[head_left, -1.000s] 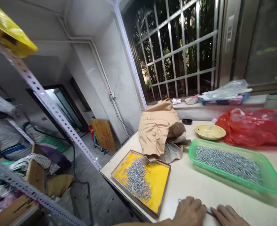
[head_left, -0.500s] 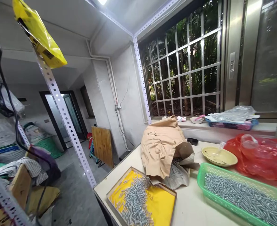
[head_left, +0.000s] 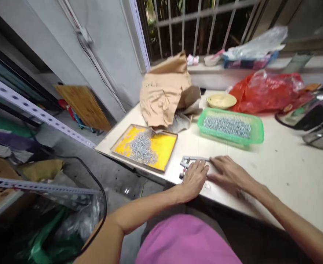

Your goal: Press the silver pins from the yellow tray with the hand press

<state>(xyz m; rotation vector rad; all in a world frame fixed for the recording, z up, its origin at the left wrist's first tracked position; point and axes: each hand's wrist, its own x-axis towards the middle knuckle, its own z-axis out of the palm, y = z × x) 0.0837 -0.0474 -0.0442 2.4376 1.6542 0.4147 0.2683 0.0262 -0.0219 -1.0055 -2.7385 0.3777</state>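
Note:
On the near edge of the white table lies a small grey metal device [head_left: 187, 160] with a long bar and a dark knob at its lower left; much of it is hidden under my hands. My left hand [head_left: 195, 179] rests over its middle, palm down, fingers stretched out. Beside it, my right hand [head_left: 228, 170] is at the bar's right end, thumb and fingers apart, somewhat blurred. Left of the device, a shallow tray [head_left: 164, 161] with a yellow lining holds a heap of small metal screws [head_left: 143, 148]. More screws fill a green plastic basket [head_left: 257, 130] beyond my right hand.
A brown paper sack [head_left: 161, 95] stands open behind the tray. Further right are a yellowish dish [head_left: 221, 101], a red plastic bag [head_left: 265, 93] and a shiny metal kettle [head_left: 312, 106]. A black cable [head_left: 95, 176] and a perforated metal post [head_left: 40, 113] are at the left.
The view has tipped down and shifted right. Both hands, the metal device and the kettle now show; the hanging yellow bag has left the view.

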